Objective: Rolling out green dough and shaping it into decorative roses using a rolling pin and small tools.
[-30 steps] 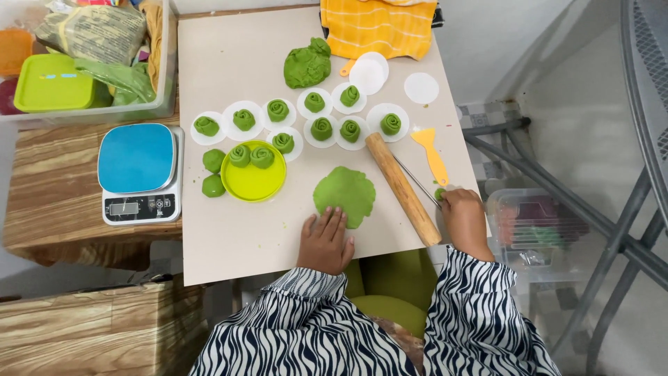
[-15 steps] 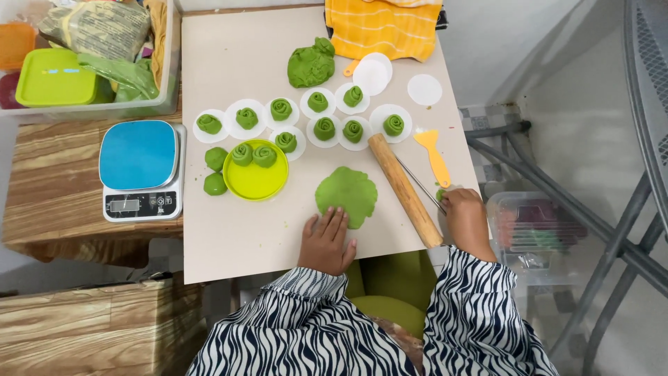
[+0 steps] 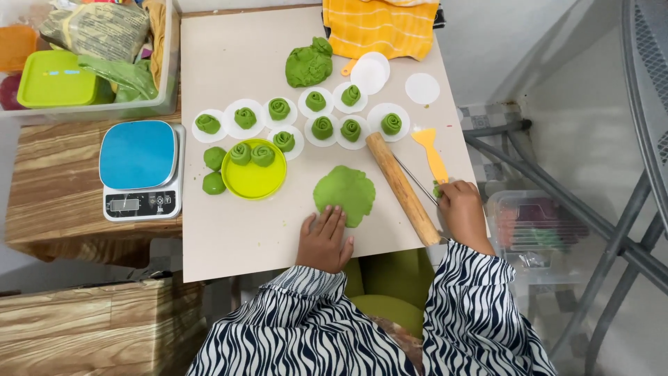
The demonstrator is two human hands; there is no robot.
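**Pinning the dough flat while the other hand takes up a thin tool**

A blue scale (image 3: 137, 167) sits far left, beside a yellow-green dish (image 3: 254, 172) holding two dough roses. The left hand (image 3: 325, 240) lies open, fingers together, pressing the lower edge of the flattened green dough (image 3: 346, 191) on the board (image 3: 229, 230). Keeping that palm flat and light should stop the disc sliding without denting it. A rolling pin (image 3: 402, 186) lies just right of the dough. The right hand (image 3: 463, 212) is curled around a thin metal stick (image 3: 416, 179); it is best gripped low for control.
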